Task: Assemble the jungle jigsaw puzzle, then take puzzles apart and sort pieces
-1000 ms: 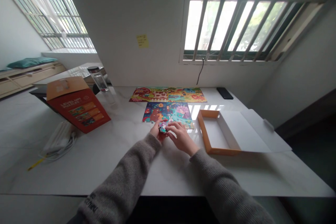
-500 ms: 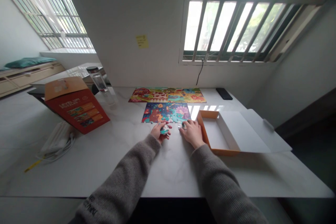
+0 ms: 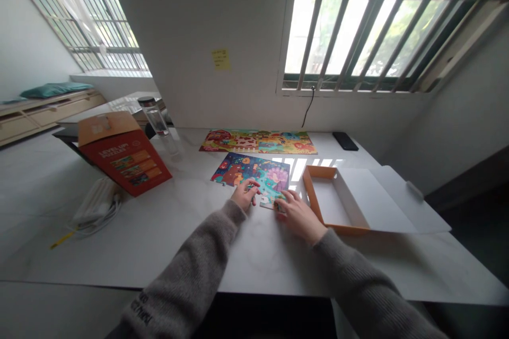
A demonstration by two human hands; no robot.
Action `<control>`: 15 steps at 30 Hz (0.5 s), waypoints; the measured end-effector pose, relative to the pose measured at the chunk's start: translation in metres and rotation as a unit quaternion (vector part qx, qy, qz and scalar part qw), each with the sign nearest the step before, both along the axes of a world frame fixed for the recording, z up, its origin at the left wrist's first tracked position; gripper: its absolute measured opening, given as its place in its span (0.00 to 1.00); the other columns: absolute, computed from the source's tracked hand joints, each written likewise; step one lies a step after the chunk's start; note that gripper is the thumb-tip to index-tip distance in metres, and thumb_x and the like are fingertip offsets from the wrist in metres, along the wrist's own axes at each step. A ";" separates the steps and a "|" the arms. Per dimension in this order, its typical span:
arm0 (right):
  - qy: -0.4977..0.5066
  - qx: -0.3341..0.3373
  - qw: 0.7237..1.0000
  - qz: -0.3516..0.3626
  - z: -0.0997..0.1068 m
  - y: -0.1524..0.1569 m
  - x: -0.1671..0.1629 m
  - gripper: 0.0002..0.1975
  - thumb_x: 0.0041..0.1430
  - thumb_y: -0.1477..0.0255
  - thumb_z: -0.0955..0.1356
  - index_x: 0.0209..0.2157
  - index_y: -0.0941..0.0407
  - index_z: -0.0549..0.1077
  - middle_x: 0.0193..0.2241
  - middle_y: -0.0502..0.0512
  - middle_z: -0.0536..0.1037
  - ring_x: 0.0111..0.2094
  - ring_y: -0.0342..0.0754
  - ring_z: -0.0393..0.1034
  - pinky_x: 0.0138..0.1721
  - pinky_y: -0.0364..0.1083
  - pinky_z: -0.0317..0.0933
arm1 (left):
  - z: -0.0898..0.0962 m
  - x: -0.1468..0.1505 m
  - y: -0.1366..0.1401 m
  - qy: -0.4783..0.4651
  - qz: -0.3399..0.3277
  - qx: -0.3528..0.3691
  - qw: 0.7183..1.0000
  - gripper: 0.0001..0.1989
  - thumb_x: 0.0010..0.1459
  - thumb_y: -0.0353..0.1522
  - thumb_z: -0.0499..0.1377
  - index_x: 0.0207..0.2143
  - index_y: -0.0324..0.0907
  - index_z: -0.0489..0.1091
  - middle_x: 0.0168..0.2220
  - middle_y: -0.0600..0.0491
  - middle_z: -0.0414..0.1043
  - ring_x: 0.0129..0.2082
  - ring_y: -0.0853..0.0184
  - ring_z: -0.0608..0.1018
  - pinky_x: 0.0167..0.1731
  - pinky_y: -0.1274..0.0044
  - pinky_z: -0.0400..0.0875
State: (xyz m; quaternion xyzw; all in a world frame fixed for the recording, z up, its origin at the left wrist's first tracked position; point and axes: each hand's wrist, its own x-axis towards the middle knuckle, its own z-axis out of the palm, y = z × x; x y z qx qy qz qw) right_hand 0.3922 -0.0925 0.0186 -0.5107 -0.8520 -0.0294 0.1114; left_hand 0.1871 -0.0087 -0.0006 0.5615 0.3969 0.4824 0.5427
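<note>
The dark jigsaw (image 3: 254, 170) lay skewed on the glossy, marble-patterned worktop (image 3: 250, 259), ahead at twelve o'clock. The left hand (image 3: 243, 196), half-curled, stood by its knobbly near edge; whether it gripped a piece couldn't be told. The right hand (image 3: 298, 214), fingers slightly parted, touched the five o'clock corner, its grip unclear. Light, level pressure seemed wisest for the thin, interlocking pieces. A straight-sided orange box (image 3: 314, 201) sat at two o'clock from the right hand.

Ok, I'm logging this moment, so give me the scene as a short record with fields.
Left hand: at near edge of dark puzzle; any hold unclear
Right hand: on dark puzzle's near right corner
Bright puzzle: beyond dark puzzle
Open box: right of dark puzzle
Phone: beyond open box
Red box: left of both puzzles
</note>
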 end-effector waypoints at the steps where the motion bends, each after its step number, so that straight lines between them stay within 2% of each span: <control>1: -0.014 0.003 1.000 -0.003 0.000 0.003 0.004 0.11 0.62 0.74 0.68 0.47 0.56 0.72 0.47 0.63 0.73 0.47 0.57 0.66 0.48 0.52 0.63 | -0.001 0.003 -0.001 0.003 -0.003 -0.008 1.000 0.06 0.52 0.31 0.64 0.33 0.38 0.71 0.27 0.52 0.76 0.12 0.76 0.69 0.15 0.82 0.62; 4: -0.064 0.015 0.998 0.003 -0.001 0.007 0.004 0.07 0.63 0.79 0.64 0.41 0.58 0.72 0.39 0.63 0.74 0.40 0.56 0.67 0.39 0.51 0.64 | -0.002 0.010 -0.005 -0.041 -0.025 -0.061 0.997 0.07 0.51 0.30 0.65 0.33 0.38 0.70 0.29 0.49 0.78 0.12 0.76 0.69 0.15 0.82 0.63; 7: -0.089 0.048 0.995 -0.009 -0.004 0.007 -0.004 0.11 0.64 0.82 0.60 0.42 0.59 0.71 0.36 0.65 0.74 0.37 0.56 0.67 0.35 0.50 0.63 | 0.000 0.016 -0.009 -0.112 -0.045 -0.131 0.984 0.08 0.53 0.32 0.64 0.34 0.40 0.68 0.30 0.48 0.77 0.14 0.71 0.72 0.12 0.80 0.62; 10: -0.099 0.054 0.993 0.014 -0.005 0.012 -0.004 0.12 0.64 0.82 0.60 0.43 0.60 0.71 0.35 0.64 0.74 0.36 0.56 0.68 0.33 0.49 0.61 | 0.001 0.019 -0.012 -0.164 -0.043 -0.171 0.971 0.09 0.54 0.34 0.61 0.36 0.40 0.68 0.31 0.47 0.77 0.16 0.66 0.74 0.10 0.79 0.61; 13: -0.081 0.040 0.995 0.036 -0.003 0.021 0.003 0.09 0.64 0.81 0.62 0.39 0.58 0.72 0.36 0.61 0.75 0.38 0.53 0.69 0.35 0.47 0.60 | -0.001 0.021 -0.013 -0.194 -0.018 -0.191 0.962 0.09 0.56 0.34 0.60 0.38 0.40 0.67 0.31 0.48 0.76 0.17 0.67 0.74 0.10 0.79 0.62; 15: -0.024 0.018 1.000 0.005 -0.003 0.024 0.006 0.09 0.67 0.79 0.61 0.37 0.57 0.73 0.36 0.58 0.75 0.37 0.50 0.70 0.35 0.45 0.58 | -0.003 0.022 -0.013 -0.202 -0.004 -0.208 0.957 0.09 0.58 0.35 0.59 0.38 0.40 0.66 0.30 0.48 0.75 0.17 0.68 0.74 0.10 0.80 0.63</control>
